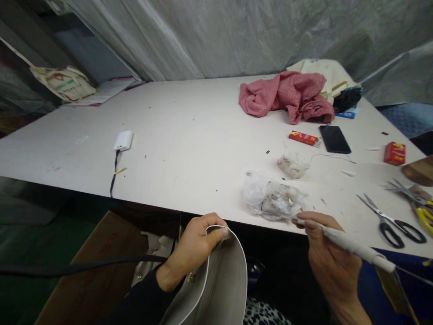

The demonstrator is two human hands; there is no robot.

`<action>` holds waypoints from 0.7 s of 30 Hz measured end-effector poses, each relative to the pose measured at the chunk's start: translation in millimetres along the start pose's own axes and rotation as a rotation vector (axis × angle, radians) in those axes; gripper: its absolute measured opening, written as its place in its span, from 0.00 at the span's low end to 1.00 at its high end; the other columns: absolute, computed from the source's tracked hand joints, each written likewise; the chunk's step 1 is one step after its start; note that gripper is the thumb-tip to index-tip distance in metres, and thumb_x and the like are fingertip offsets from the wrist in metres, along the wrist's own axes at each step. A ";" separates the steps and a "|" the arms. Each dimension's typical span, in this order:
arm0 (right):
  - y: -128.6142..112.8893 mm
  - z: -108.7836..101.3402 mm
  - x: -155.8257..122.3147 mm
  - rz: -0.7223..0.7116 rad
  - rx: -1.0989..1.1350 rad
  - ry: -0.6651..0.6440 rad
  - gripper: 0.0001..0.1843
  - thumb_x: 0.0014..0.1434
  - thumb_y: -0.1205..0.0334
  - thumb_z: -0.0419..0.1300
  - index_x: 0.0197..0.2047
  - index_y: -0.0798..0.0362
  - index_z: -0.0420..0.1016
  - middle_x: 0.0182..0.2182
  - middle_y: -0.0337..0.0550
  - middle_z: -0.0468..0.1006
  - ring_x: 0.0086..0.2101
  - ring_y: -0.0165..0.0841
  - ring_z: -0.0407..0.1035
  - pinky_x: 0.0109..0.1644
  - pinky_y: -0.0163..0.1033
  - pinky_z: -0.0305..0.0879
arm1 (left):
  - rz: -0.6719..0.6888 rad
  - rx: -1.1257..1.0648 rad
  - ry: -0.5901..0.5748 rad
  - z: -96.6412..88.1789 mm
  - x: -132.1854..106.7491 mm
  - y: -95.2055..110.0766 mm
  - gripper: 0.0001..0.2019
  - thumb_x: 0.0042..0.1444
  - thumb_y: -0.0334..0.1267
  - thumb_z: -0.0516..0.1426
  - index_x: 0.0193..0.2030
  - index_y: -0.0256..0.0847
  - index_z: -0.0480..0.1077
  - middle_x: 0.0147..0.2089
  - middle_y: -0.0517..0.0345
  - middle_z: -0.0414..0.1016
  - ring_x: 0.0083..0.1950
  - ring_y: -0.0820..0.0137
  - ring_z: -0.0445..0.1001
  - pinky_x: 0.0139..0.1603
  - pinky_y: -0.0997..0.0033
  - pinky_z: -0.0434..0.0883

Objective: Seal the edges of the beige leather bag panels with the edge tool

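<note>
My left hand [194,246] is closed on the curved edge of a pale grey leather-like piece [221,282], held below the table's front edge. My right hand [326,253] grips a white pen-like tool [352,246] with a thin cord at its back end. The tool's tip points left toward a crumpled clear plastic bag [274,198] lying on the white table [189,135].
A second small plastic wad [292,164], black phone [334,138], two red packets [303,137] [394,152], pink cloth [287,95], black-handled scissors [392,221], yellow-handled tools [417,203] and a white charger with cable [123,141] lie on the table. A cardboard box [98,271] stands below.
</note>
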State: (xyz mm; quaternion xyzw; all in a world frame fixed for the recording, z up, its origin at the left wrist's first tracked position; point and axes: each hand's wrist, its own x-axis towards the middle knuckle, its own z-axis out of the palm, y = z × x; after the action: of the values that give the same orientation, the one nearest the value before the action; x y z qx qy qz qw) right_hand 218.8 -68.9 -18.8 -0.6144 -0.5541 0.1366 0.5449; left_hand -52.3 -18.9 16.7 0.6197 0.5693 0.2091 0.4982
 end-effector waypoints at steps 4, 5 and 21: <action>-33.0 20.2 -12.7 0.156 0.302 -0.234 0.13 0.74 0.54 0.57 0.39 0.48 0.79 0.29 0.39 0.80 0.31 0.35 0.75 0.37 0.38 0.71 | 0.015 0.021 -0.065 -6.6 -6.3 8.5 0.06 0.56 0.37 0.61 0.31 0.40 0.79 0.36 0.55 0.82 0.42 0.62 0.77 0.48 0.66 0.68; -38.4 25.4 -14.8 0.167 0.365 -0.292 0.14 0.74 0.53 0.57 0.39 0.48 0.79 0.29 0.39 0.80 0.31 0.34 0.75 0.37 0.37 0.71 | 0.021 0.022 -0.077 -7.4 -7.7 9.9 0.06 0.56 0.37 0.61 0.31 0.40 0.79 0.36 0.55 0.81 0.42 0.62 0.77 0.48 0.66 0.68; -49.3 37.8 -17.0 0.112 0.449 -0.481 0.12 0.74 0.57 0.57 0.38 0.49 0.77 0.32 0.39 0.77 0.34 0.32 0.72 0.40 0.37 0.67 | 0.038 -0.026 -0.158 -8.9 -13.9 6.4 0.06 0.57 0.36 0.61 0.33 0.40 0.80 0.37 0.55 0.80 0.42 0.64 0.76 0.45 0.67 0.68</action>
State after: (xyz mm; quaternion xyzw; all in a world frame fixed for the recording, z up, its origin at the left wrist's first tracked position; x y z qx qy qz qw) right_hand 157.5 -73.7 0.3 -0.4588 -0.5882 0.4263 0.5117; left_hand -60.2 -27.4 30.2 0.6385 0.5134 0.1764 0.5456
